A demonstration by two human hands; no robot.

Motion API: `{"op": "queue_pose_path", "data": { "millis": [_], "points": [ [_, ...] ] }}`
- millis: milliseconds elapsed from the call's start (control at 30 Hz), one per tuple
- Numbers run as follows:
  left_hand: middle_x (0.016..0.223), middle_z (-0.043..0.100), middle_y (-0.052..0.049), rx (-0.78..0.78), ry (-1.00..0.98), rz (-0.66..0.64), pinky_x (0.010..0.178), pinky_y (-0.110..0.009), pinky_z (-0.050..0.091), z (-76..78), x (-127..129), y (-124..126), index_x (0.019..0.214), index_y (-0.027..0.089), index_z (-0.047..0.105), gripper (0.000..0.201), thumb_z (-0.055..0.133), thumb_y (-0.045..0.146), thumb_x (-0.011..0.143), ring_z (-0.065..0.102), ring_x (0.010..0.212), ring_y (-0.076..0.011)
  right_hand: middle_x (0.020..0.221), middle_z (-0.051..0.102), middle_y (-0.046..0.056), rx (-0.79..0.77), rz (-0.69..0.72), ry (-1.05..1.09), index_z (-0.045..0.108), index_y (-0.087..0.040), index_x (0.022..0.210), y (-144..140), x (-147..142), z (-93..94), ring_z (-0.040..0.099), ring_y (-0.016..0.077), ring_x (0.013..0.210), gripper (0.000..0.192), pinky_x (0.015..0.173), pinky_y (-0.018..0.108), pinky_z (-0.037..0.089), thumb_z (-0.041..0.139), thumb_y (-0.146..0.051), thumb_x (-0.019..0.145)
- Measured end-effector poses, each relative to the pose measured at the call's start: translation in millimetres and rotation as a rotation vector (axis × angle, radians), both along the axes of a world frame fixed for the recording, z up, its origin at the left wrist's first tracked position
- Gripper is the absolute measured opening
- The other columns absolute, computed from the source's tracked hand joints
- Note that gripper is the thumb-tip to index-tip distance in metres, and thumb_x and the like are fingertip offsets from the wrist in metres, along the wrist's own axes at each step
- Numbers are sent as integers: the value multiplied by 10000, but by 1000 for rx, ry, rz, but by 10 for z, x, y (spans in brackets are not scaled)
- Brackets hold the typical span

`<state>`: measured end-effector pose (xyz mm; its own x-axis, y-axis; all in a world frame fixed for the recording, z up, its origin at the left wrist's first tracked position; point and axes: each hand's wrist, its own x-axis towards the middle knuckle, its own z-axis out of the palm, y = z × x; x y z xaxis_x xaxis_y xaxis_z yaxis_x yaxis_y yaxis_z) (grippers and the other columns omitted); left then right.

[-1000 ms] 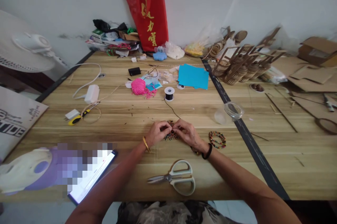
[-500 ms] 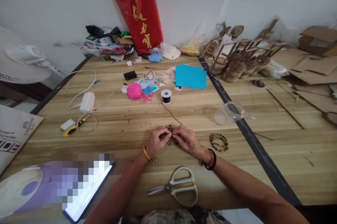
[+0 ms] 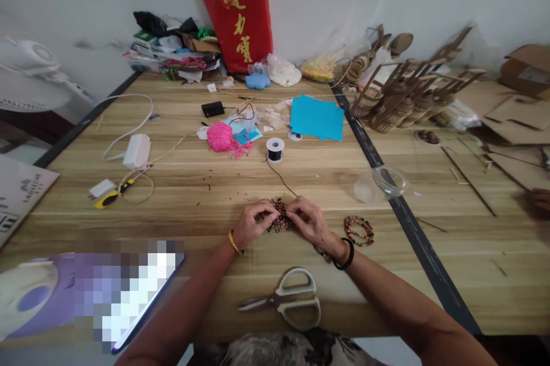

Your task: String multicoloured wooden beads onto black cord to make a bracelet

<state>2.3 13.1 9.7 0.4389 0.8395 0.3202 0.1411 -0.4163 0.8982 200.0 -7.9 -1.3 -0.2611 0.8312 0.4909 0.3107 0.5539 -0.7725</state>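
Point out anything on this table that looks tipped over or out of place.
The clear plastic jar lies on its side across the black strip, right of the hands. Small dark bits are scattered on the wooden table.

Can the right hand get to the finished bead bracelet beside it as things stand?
Probably yes: the bead bracelet lies flat on the table just outboard of the right hand, nothing between them. The hand is busy pinching beads, though.

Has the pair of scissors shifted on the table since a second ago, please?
No: the scissors lie at the same spot near the table edge, below both hands.
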Motion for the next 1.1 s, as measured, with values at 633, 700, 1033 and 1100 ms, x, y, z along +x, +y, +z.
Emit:
{"op": "queue_pose_path", "data": {
  "millis": [633, 700, 1033, 1100],
  "points": [
    [854, 722, -81, -236, -52, -23, 750, -273, 530, -118, -7, 53, 862, 123, 719, 176, 698, 283, 792, 668, 785, -162, 745, 591, 37, 50, 44, -42, 576, -195, 846, -7, -34, -33, 553, 159, 700, 88, 633, 288, 450, 535, -197, 924],
    [839, 717, -79, -249, -57, -21, 741, -268, 525, -111, -4, 50, 847, 120, 718, 178, 703, 286, 785, 662, 778, -158, 738, 587, 35, 62, 49, -36, 575, -196, 837, -7, -38, -28, 547, 155, 689, 91, 624, 282, 448, 537, -190, 920],
    [807, 704, -84, -211, -72, -21, 732, -269, 513, -92, -6, 58, 798, 119, 715, 181, 723, 299, 776, 648, 764, -154, 736, 587, 38, 59, 67, -46, 575, -198, 846, -20, -32, 3, 540, 157, 679, 95, 617, 283, 439, 524, -201, 926],
    [810, 702, -85, -214, -64, -21, 726, -268, 511, -93, -8, 56, 802, 119, 713, 186, 724, 304, 777, 646, 765, -156, 737, 585, 38, 65, 68, -42, 574, -197, 845, -22, -33, 5, 538, 155, 678, 93, 613, 280, 437, 527, -200, 924]
  ]
}}
